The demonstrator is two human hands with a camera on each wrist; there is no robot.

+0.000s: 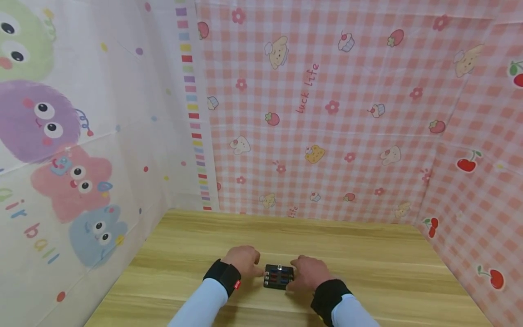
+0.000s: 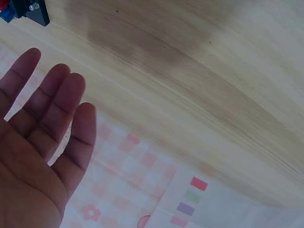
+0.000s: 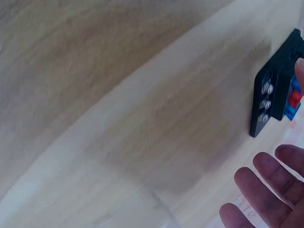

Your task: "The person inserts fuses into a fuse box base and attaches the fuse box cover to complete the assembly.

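A black fuse block [image 1: 278,276] lies flat on the wooden table, with red and blue blade fuses in its middle and metal screw terminals along its sides. On its left is my left hand [image 1: 245,262]; in the left wrist view its fingers [image 2: 66,102] are fairly straight and hold nothing, and only a corner of the block shows. My right hand [image 1: 311,273] is at the block's right side. The right wrist view shows its fingers [image 3: 266,190] extended and apart from the block, while the thumb overlaps the block's edge; whether it touches is unclear.
The wood-grain table [image 1: 367,245] extends around both hands. Behind it hangs a pink checked cloth [image 1: 327,136], which also covers the right side. A white cloth with cartoon figures [image 1: 135,113] stands along the left.
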